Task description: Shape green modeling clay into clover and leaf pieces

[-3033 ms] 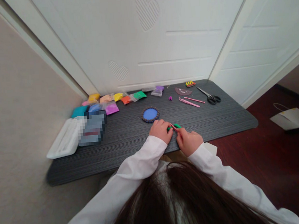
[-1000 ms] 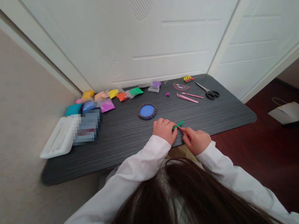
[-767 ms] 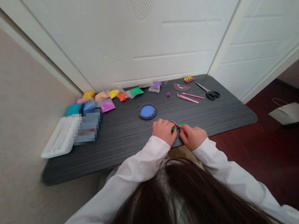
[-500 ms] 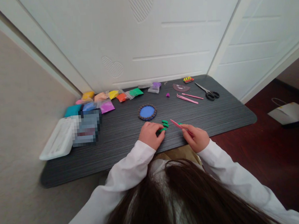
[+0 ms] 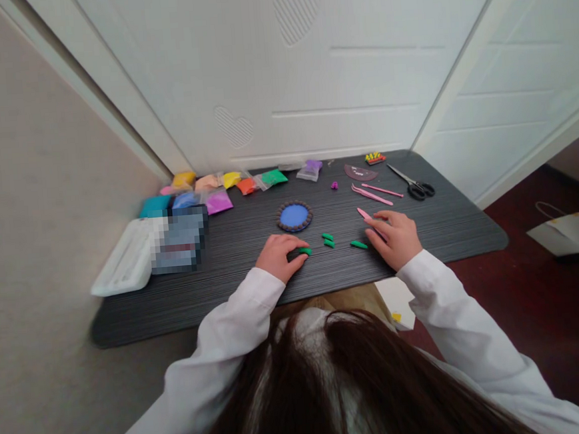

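Note:
My left hand (image 5: 277, 257) rests on the dark striped table (image 5: 235, 288) with its fingers curled on a small green clay piece (image 5: 305, 250). Two more green clay pieces (image 5: 328, 240) lie just to its right, and another green piece (image 5: 358, 244) sits beside my right hand (image 5: 395, 237). That hand holds a pink blade-like tool (image 5: 367, 216) pointing up and left. A blue clay disc with a dark beaded rim (image 5: 294, 216) lies just beyond the green pieces.
Bags of coloured clay (image 5: 217, 188) line the back left of the table. A white tray (image 5: 125, 264) lies at the left. Pink tweezers (image 5: 371, 195), black scissors (image 5: 415, 185), a dark half-disc (image 5: 360, 172) and a small purple bit (image 5: 334, 185) sit at the back right.
My hands were together working one green clay roll with the pink tool. Now they are apart, and the clay lies in several small pieces between them. The right hand moved right.

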A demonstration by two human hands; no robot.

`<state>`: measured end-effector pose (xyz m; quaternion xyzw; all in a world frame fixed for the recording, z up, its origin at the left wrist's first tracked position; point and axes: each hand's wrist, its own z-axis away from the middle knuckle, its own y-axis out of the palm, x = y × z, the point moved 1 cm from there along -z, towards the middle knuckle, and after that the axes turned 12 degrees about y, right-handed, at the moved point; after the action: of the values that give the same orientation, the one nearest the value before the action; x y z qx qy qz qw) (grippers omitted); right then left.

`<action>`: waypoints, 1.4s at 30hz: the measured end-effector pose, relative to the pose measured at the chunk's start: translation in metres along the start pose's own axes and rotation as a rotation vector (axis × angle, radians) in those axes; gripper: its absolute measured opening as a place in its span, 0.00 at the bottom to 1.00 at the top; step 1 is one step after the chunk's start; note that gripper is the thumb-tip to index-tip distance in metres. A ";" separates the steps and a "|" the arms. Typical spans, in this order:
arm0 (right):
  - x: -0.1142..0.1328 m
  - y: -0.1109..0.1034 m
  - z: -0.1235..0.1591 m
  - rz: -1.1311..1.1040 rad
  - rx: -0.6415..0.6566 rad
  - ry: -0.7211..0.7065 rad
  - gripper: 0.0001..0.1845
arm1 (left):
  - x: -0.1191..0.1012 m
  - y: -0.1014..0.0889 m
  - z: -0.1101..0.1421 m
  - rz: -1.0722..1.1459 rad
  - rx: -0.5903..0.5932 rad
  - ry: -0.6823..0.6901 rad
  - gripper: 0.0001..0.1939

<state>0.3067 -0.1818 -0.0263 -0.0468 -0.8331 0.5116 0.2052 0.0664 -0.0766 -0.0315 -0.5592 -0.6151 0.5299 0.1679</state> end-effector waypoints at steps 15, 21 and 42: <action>0.035 0.004 0.007 -0.203 0.223 -0.280 0.10 | -0.002 -0.005 0.003 -0.010 -0.044 -0.105 0.09; 0.078 0.016 0.014 -0.238 0.294 -0.415 0.10 | 0.001 -0.008 0.007 -0.020 -0.065 -0.162 0.10; 0.057 0.032 -0.017 -0.317 0.231 -0.054 0.10 | 0.006 -0.007 0.010 -0.057 -0.050 -0.122 0.12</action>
<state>0.2569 -0.1361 -0.0309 0.1225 -0.7709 0.5661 0.2650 0.0529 -0.0751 -0.0312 -0.5122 -0.6527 0.5427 0.1311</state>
